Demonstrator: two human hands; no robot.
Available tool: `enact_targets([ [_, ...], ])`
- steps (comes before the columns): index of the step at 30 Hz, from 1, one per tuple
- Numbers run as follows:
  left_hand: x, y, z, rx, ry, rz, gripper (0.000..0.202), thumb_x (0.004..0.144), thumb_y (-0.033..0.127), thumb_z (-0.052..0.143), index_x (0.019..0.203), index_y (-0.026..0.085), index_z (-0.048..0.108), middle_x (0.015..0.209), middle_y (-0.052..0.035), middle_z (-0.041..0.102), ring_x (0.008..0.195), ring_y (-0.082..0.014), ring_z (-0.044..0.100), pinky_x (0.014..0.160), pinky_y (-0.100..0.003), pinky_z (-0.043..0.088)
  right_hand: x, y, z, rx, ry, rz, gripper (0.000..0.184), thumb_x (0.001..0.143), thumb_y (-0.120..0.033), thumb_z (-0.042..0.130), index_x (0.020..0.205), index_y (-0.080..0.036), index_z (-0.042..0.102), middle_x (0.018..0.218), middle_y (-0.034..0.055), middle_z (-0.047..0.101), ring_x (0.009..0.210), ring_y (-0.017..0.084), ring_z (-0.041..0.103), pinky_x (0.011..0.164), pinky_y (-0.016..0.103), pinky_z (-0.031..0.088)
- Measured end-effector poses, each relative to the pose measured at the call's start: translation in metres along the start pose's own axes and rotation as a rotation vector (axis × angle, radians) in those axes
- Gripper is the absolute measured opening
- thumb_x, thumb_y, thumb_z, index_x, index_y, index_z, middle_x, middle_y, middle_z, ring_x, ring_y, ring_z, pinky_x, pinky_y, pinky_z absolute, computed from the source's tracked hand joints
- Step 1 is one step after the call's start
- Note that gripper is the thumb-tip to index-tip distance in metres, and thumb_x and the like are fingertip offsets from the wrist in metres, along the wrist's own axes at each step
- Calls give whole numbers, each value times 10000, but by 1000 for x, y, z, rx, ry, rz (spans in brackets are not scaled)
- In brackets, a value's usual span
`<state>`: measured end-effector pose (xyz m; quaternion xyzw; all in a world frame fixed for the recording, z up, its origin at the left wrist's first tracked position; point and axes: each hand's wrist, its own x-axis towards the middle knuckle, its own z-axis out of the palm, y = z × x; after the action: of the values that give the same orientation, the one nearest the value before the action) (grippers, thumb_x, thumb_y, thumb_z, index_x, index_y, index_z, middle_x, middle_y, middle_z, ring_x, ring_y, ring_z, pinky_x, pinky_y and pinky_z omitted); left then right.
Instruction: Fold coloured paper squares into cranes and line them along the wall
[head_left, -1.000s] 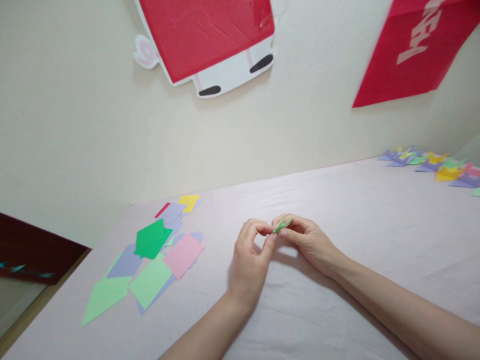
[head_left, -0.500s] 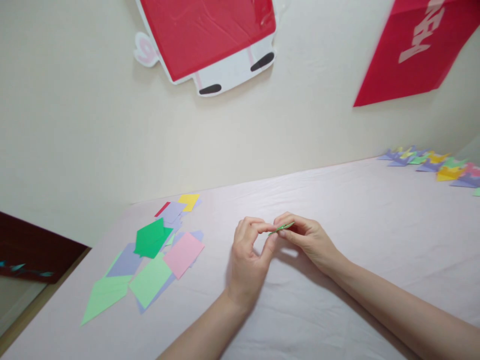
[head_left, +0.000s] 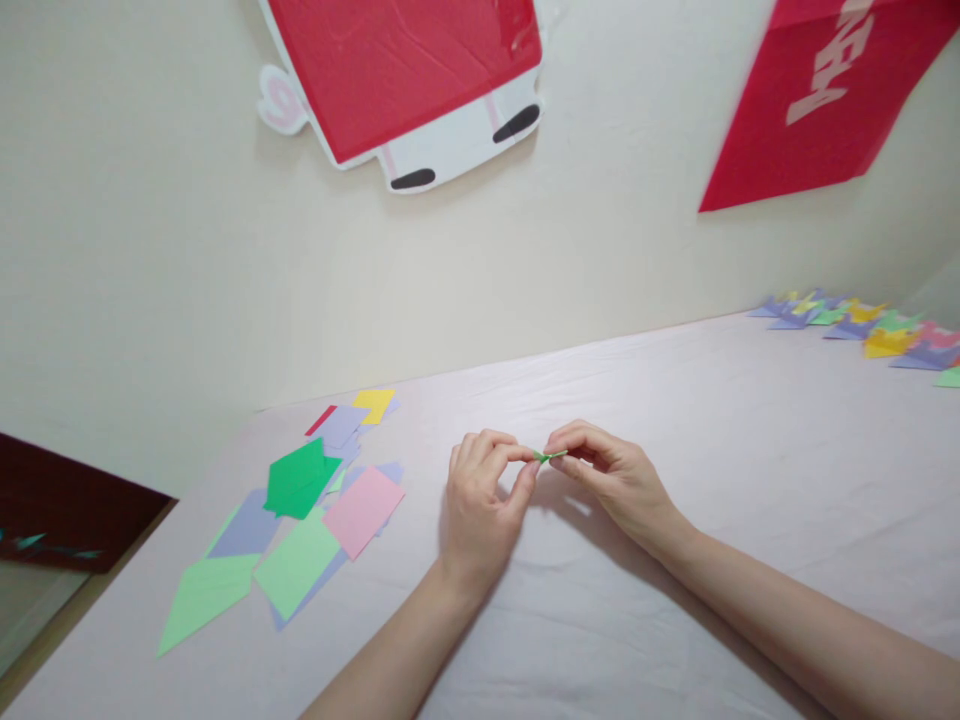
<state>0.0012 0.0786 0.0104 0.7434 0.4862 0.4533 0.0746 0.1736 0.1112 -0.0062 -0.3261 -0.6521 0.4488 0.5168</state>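
Note:
Between my two hands, a little above the table, is a small piece of folded green paper (head_left: 550, 456), seen nearly edge-on. My left hand (head_left: 486, 495) pinches its left end between thumb and index finger. On its right end, the thumb and fingers of my right hand (head_left: 611, 475) are closed. The fingertips cover part of the paper, so its exact shape cannot be made out.
Coloured paper sheets lie on the left of the table (head_left: 480, 640), among them dark green (head_left: 300, 478), pink (head_left: 364, 512) and light green (head_left: 297, 565). Several folded paper pieces (head_left: 889, 343) stand in rows at the far right. A wall (head_left: 465, 290) rises behind.
My left hand has shifted slightly left, and the folded green paper now shows between the fingertips of both hands. The whole view has moved a little.

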Motion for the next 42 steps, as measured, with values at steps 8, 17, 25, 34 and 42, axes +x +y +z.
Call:
enact_targets([
  [8, 1, 0, 1, 76, -50, 38, 90, 898, 129, 598, 884, 216, 586, 885, -6, 607, 889, -201, 541, 799, -341, 359, 1, -4, 2, -79, -42, 16, 61, 843, -231, 644, 828, -215, 701, 824, 26, 636, 769, 174, 569, 695, 292, 438],
  [17, 4, 1, 1, 150, -133, 67, 60, 919, 155, 571, 898, 212, 566, 910, -20, 614, 902, -209, 532, 798, -351, 342, 0, -3, 0, -113, -51, 4, 162, 869, -321, 644, 752, -217, 686, 780, 33, 639, 757, 189, 581, 679, 304, 427],
  [25, 2, 5, 3, 9, -129, -46, 91, 939, 184, 526, 854, 215, 517, 890, -11, 590, 891, -203, 527, 795, -337, 362, -1, -1, 0, -81, -49, 74, 178, 856, -336, 659, 740, -201, 666, 794, 24, 619, 769, 183, 550, 690, 301, 401],
  [34, -2, 10, 7, -110, -114, -143, 26, 918, 236, 536, 898, 220, 536, 925, -24, 596, 913, -211, 551, 827, -340, 396, 0, -3, 1, -50, -79, 181, 341, 858, -486, 611, 698, -190, 558, 650, -29, 449, 640, 142, 417, 603, 264, 350],
  [42, -2, 12, 9, -93, -77, -172, 83, 865, 199, 614, 916, 220, 552, 906, -11, 600, 890, -201, 556, 816, -328, 402, 2, -3, 2, 84, -73, 233, 349, 817, -523, 654, 730, -189, 601, 696, -11, 529, 684, 160, 478, 649, 279, 389],
])
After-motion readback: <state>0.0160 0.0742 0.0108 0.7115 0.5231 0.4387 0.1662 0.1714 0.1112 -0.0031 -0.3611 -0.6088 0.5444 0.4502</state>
